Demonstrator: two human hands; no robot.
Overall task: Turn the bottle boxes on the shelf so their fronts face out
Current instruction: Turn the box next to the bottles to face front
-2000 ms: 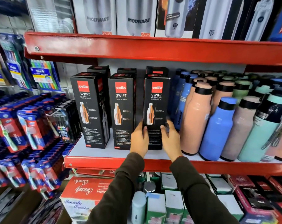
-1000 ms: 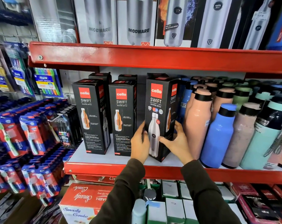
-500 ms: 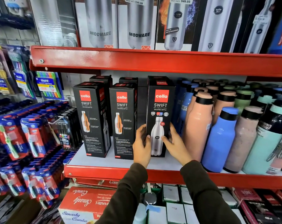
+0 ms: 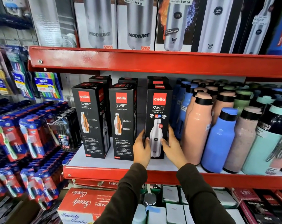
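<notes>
Since a moment ago the tall black cardboard bottle box with the silver bottle printed on it (image 4: 159, 120) has swung round from its text side, and its front now faces me squarely, standing upright on the white shelf board (image 4: 91, 160) at the right end of the row. My left hand (image 4: 142, 149) clasps its left edge and my right hand (image 4: 173, 147) its right edge, fingers wrapped round the lower sides, so both are closed on this one box.

The box's long axis runs straight up, and it sits directly ahead between my palms. Just left of it, close to my left hand, stands the middle black box with an orange cutaway bottle and small print (image 4: 122, 122), and beyond that the left black box (image 4: 90, 120) showing the same face. I judge those two have yet to be turned. The peach bottle with a black collar (image 4: 197, 126) crowds my right wrist, so my left hand is better placed for the next reach.
</notes>
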